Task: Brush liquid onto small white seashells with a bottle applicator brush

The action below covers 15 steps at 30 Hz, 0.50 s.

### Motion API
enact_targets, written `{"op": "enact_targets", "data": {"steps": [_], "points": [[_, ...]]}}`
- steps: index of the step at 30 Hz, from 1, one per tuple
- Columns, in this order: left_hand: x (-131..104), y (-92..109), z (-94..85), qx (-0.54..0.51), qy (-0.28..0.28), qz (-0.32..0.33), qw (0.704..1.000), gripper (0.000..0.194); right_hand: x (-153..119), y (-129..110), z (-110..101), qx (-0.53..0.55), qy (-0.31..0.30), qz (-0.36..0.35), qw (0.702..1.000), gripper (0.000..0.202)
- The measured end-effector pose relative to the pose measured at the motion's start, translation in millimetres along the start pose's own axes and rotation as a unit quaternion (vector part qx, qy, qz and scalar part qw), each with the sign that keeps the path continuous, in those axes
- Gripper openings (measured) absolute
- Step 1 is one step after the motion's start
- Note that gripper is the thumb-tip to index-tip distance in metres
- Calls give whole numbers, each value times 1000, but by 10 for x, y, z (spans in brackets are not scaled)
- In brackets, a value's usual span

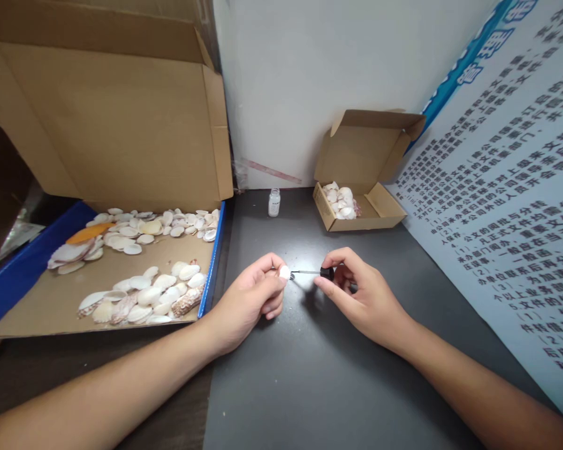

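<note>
Between the thumb and fingers of my left hand (258,287) is a small white shell (285,273). My right hand (359,290) pinches the black cap of a thin brush applicator (327,274), whose stem points left. The applicator's tip meets the edge of the shell or lies just beside it; I cannot tell if they touch. Beyond both hands, a small clear bottle (274,203) with white contents and a printed label stands upright without a cap.
To the left, a large open cardboard box (51,306) with blue sides holds many shells in two groups. A small open carton (361,223) at the back right contains white shells. A printed poster (497,219) leans along the right side of the grey tabletop (281,387).
</note>
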<state>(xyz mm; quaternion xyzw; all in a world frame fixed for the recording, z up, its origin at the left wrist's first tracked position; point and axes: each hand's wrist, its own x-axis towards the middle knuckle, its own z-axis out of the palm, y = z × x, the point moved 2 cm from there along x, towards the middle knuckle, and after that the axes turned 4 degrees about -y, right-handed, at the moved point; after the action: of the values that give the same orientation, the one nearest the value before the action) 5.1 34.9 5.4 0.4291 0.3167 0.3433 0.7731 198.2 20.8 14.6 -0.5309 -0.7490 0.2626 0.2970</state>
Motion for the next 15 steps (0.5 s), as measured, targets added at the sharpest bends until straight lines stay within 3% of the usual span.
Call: {"op": "enact_targets", "data": {"steps": [6, 15], "points": [[3, 2, 1, -2, 7, 0, 1000, 15, -11, -13, -25, 9, 23, -9, 1000, 12], [5, -3, 0, -5, -1, 2, 1000, 14, 14, 22, 20, -16, -16, 9, 1000, 11]]}}
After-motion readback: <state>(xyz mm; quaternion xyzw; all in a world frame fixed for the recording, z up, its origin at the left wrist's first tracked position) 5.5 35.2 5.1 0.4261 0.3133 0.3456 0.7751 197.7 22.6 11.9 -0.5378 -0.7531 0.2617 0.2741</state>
